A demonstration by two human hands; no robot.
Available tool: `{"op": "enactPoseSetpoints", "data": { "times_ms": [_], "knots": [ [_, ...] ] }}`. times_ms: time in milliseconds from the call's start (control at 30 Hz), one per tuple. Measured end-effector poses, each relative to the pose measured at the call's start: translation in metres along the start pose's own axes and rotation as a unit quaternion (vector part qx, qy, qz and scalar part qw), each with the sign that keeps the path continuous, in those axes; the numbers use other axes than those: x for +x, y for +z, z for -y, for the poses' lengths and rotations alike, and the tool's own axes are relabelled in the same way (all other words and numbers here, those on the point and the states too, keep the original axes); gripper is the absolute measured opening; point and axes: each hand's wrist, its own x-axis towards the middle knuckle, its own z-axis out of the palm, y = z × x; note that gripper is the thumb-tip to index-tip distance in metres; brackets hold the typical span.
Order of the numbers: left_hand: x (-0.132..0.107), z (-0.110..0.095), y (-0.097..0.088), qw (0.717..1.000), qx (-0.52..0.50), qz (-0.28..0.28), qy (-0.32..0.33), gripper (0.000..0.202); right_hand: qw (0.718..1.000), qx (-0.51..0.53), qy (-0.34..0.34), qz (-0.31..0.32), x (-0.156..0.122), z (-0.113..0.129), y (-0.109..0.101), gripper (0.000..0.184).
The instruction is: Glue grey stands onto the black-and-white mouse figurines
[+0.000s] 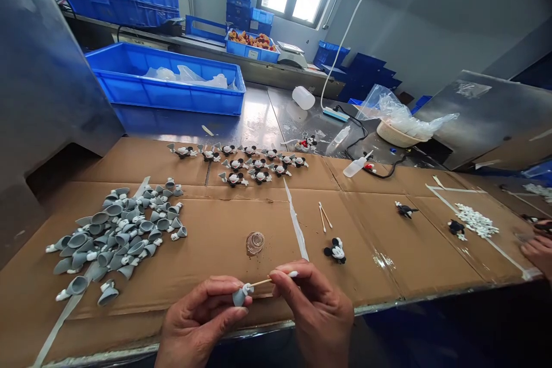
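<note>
My left hand (pixel 202 322) is closed around a small grey cone-shaped toy part (pixel 240 295) with a white tip, held just above the cardboard near the table's front edge. My right hand (pixel 317 313) pinches a thin wooden stick (pixel 263 282) whose end touches the white tip of that part. A loose black-and-white mouse head (pixel 336 250) lies on the cardboard just beyond my right hand. A small clear dish (pixel 255 242) sits beyond my left hand. A heap of several grey cone parts (pixel 121 233) is spread at the left.
Several assembled mouse figures (pixel 254 164) stand in rows at the back of the cardboard (pixel 388 253). Two spare sticks (pixel 324 216), squeeze bottles (pixel 357 165), white small parts (pixel 475 221) and another person's hand (pixel 537 250) are at the right. A blue crate (pixel 129 89) stands behind.
</note>
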Motion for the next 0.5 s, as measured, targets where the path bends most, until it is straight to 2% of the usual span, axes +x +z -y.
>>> {"op": "enactPoseSetpoints", "data": {
  "times_ms": [200,500],
  "knots": [
    [0.000,0.000,0.000,1.000,-0.002,0.005,0.002,0.027,1.000,-0.017,0.000,0.006,0.000,0.003,0.000,0.010],
    [0.000,0.000,-0.001,1.000,0.008,0.006,0.024,0.025,0.985,-0.078,-0.150,0.040,-0.005,0.019,0.003,0.007]
  ]
}}
